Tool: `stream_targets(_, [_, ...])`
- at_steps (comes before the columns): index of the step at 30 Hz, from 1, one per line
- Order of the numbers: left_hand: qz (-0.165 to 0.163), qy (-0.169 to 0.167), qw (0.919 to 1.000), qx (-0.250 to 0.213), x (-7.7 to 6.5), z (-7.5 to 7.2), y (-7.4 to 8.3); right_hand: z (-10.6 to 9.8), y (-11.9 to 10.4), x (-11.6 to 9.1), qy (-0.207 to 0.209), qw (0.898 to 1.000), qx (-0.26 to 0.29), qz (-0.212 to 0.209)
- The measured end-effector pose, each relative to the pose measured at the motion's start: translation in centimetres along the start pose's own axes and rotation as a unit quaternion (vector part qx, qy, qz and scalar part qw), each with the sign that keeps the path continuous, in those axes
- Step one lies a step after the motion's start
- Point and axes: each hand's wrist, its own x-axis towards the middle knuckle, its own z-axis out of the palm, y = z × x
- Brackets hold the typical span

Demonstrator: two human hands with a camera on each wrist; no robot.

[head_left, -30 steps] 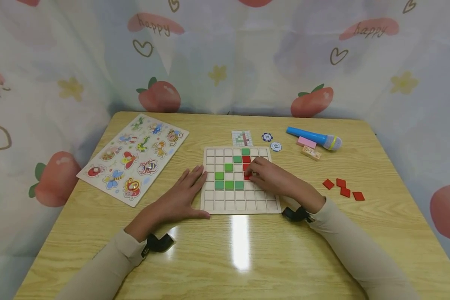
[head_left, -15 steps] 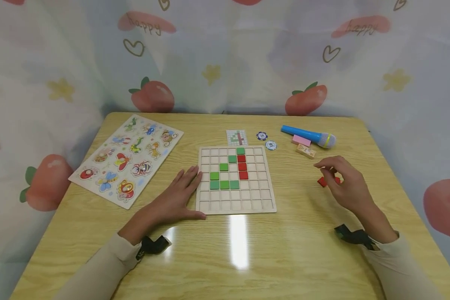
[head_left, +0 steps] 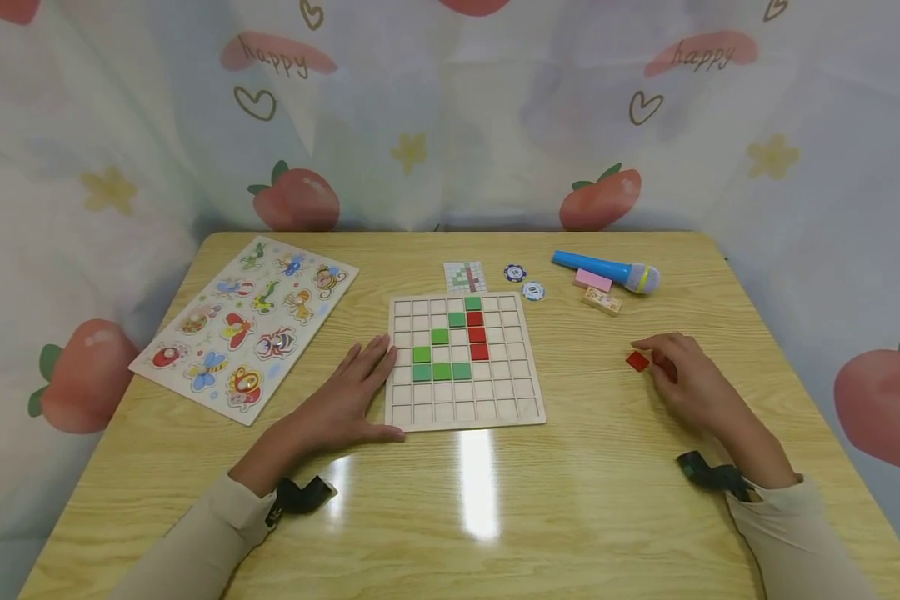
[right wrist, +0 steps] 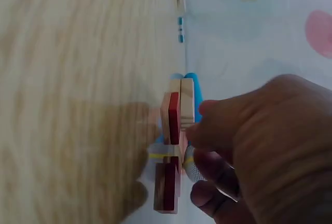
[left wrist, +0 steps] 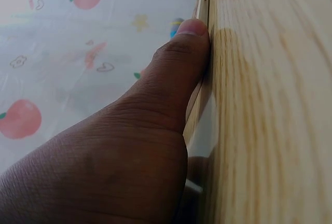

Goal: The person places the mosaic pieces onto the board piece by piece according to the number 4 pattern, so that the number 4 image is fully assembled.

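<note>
A pale wooden grid board [head_left: 498, 412] lies mid-table with a few green tiles [head_left: 439, 337] in a slanted outline and 3 red tiles [head_left: 477, 334] in a column. My left hand [head_left: 337, 408] rests against the board's left side, fingers spread and thumb along the near corner; the left wrist view shows that thumb [left wrist: 179, 60] pressed at the board's edge. To the right, my right hand [head_left: 693, 383] is low over loose red tiles, one red tile [head_left: 637, 360] showing beside its fingertips, others hidden. In the right wrist view the bent fingers are beside a red tile [right wrist: 175, 117], gripping nothing visible.
A small pattern card [head_left: 465, 277] and two poker chips [head_left: 515, 272] lie behind the board. At the back right are a blue toy microphone [head_left: 600, 267], a pink block [head_left: 593, 280] and a wooden block [head_left: 603, 302]. An insect puzzle board [head_left: 217, 367] lies at left.
My right hand has left the board's red column and moved right, then lowered over the loose red tiles. The left hand keeps its place at the board while the head view shifts slightly.
</note>
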Motion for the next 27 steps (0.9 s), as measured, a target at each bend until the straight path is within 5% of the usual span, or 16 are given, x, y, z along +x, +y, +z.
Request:
stream_targets(19, [0.005, 0.009, 0.9999, -0.003, -0.1, -0.2, -0.2, 0.6, -0.1, 0.9, -0.032, 0.997, -0.026, -0.065])
stream_targets(27, [0.013, 0.009, 0.9999, 0.001, -0.1, 0.1, -0.2, 1.1, -5.0, 3.1, -0.027, 0.991, -0.017, -0.128])
